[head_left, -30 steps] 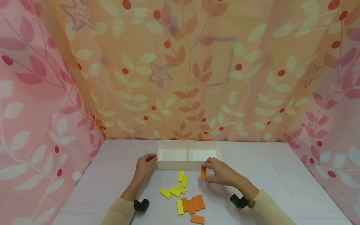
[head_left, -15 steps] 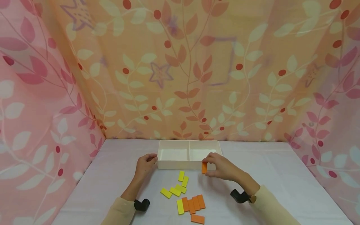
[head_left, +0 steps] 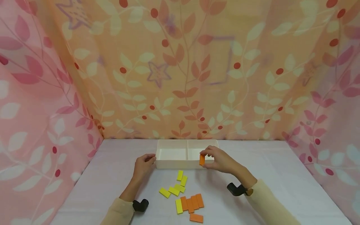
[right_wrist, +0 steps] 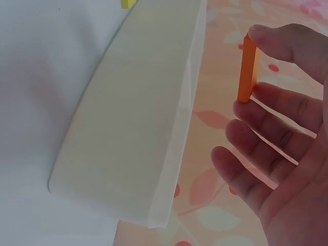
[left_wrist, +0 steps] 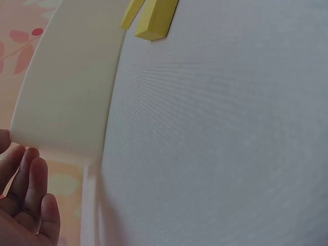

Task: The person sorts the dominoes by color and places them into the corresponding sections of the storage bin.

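A small orange rectangular block [head_left: 202, 159] is pinched upright between the thumb and fingers of my right hand [head_left: 220, 160]. It is held over the front wall of the white two-compartment box [head_left: 177, 164], at the right compartment. In the right wrist view the orange block [right_wrist: 247, 70] sits between thumb and fingertips, apart from the box [right_wrist: 123, 113]. My left hand [head_left: 143, 167] rests its fingertips against the box's left end. Seen from the left wrist, loosely bent fingers [left_wrist: 36, 179] touch the near corner of the box [left_wrist: 69, 77].
Several yellow blocks [head_left: 174, 191] lie scattered on the white tablecloth [head_left: 118, 175] in front of the box. Nearer stand several orange blocks [head_left: 190, 203] side by side with one yellow block [head_left: 179, 206]. Another orange block [head_left: 196, 218] lies closest. Patterned curtains [head_left: 180, 68] surround the table.
My right hand has lifted the orange block upward and away from me, from before the box's front wall to over it. My left hand has stayed at the box's left end.
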A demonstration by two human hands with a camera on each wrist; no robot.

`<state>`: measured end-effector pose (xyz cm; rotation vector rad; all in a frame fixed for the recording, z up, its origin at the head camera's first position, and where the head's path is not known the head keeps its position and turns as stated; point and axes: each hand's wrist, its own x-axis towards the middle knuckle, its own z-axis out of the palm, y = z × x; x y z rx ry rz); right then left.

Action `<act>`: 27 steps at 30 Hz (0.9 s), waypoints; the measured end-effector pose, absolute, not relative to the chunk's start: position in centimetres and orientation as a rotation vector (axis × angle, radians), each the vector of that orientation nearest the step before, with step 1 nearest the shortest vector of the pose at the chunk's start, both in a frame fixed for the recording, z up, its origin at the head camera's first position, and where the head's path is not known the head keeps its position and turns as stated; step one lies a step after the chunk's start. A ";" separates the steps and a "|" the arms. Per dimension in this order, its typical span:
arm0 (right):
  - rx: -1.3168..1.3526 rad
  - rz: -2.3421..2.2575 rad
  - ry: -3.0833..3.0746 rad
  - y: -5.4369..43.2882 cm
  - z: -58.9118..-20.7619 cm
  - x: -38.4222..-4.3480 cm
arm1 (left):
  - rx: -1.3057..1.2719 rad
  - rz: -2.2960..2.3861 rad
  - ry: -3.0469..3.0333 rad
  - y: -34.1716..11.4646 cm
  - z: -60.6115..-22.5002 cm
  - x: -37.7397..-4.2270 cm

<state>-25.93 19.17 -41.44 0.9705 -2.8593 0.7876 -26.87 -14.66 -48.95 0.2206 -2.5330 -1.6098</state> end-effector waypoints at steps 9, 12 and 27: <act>0.990 0.741 -2.824 18.7 -40.7 -27.0 | 0.214 -1.642 -2.530 -14.9 -49.3 -27.2; 0.998 0.733 -2.816 18.4 -40.5 -27.5 | 0.227 -1.642 -2.529 -15.0 -49.4 -27.2; 1.026 0.822 -2.799 16.6 -40.4 -30.2 | 0.266 -1.718 -2.503 -15.0 -49.5 -27.3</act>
